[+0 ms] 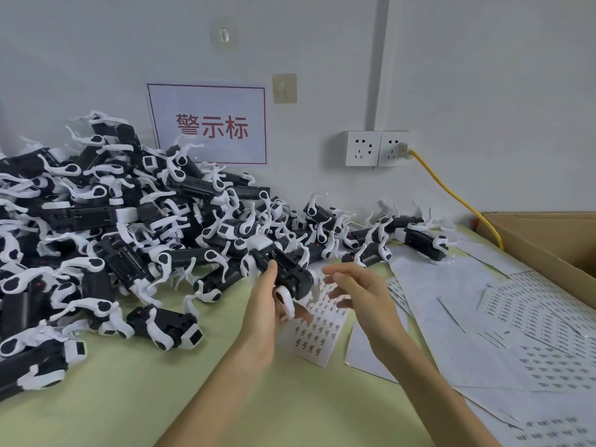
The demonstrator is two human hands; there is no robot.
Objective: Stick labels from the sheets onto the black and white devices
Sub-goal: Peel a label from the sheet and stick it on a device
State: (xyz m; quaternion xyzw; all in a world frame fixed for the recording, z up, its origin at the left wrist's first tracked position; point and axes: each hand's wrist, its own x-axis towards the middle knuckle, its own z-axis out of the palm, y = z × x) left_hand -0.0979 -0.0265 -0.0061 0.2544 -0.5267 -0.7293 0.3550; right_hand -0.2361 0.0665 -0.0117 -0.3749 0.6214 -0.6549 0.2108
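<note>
Above the sheet (pixel 314 333), risks first. A peeled label could fold on itself or land crooked if the device (pixel 283 269) turns in the grip while a finger presses. Likely cause: the hold sits low on the body, with white legs sticking out round it. Second risk: the sheet lies loose with no hand pinning it, so it may lift with the label.

Left hand (pixel 263 304): clenched round the device, thumb lying up along the black body, fingers wrapped underneath. Device held raised over the sheet's far end.

Right hand (pixel 358 295): released, fingers loosely spread and blurred. It hovers over the sheet's far end, just beside the device and apart from it. Whether a label clings to a fingertip: cannot tell.

Left of the sheet: pile (pixel 96 221) of devices heaped against the wall, a few spilling round behind the sheet.

Right of the sheet: more sheets (pixel 516 333) overlapping on the worktop (pixel 161 398), then a cardboard box (pixel 548 243).

Behind the sheet, on the wall: red-lettered sign (pixel 209 124), and sockets (pixel 377 148) with a yellow cable (pixel 451 195) plugged in.
</note>
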